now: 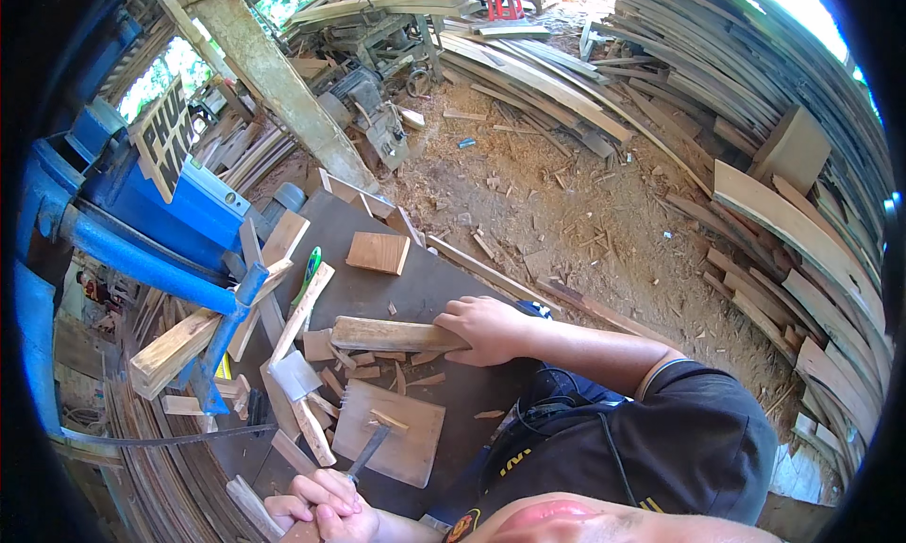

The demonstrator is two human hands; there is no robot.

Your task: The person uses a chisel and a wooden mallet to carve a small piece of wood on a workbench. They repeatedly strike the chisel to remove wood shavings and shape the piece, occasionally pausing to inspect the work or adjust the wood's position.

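Observation:
My right hand [488, 330] is wrapped round the near end of a thick wooden bar [392, 334] lying level over the dark worktop [354, 217]. My left hand [323, 507], at the lower left, is closed round the handle of a chisel [370, 451], and the handle is mostly hidden in the fist. The chisel's narrow metal blade points toward a small wood strip [387, 420] on a square, thin wooden board [415, 439]; whether it touches cannot be told. Beside the board lies a tool with a flat grey metal head [295, 377] and wooden handle.
A wooden block [378, 251] and a green-handled tool [310, 271] lie farther back. Blue machinery [160, 241] with a thick timber [189, 343] against it stands at left. Wood scraps [363, 371] litter the worktop. Stacked planks [736, 90] line the right.

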